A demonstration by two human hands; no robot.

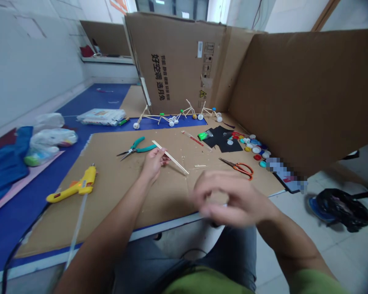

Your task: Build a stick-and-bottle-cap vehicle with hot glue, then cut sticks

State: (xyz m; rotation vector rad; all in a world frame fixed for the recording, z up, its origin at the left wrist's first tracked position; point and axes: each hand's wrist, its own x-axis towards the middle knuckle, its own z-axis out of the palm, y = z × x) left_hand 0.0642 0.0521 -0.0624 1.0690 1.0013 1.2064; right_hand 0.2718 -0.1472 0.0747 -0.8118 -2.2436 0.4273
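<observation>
My left hand [155, 165] is closed around thin pale wooden sticks [172, 158], which slant down to the right over the cardboard mat [162, 204]. Blurred by motion, my right hand [233, 198] hangs above the mat's front edge with its fingers curved; whether anything is in it cannot be made out. Just behind my left hand lie teal-handled long-nose pliers [138, 148], jaws toward the left. Scissors with orange handles [241, 166] rest beyond my right hand. A short piece of stick [200, 165] lies between the two hands.
A yellow glue gun [86, 181] lies at left, its cable running off the front. At the back stand stick frames with white wheels [173, 121]. Bottle caps [256, 150] and black sheets [222, 139] lie at right. Tall cardboard walls [184, 65] close off the back and right.
</observation>
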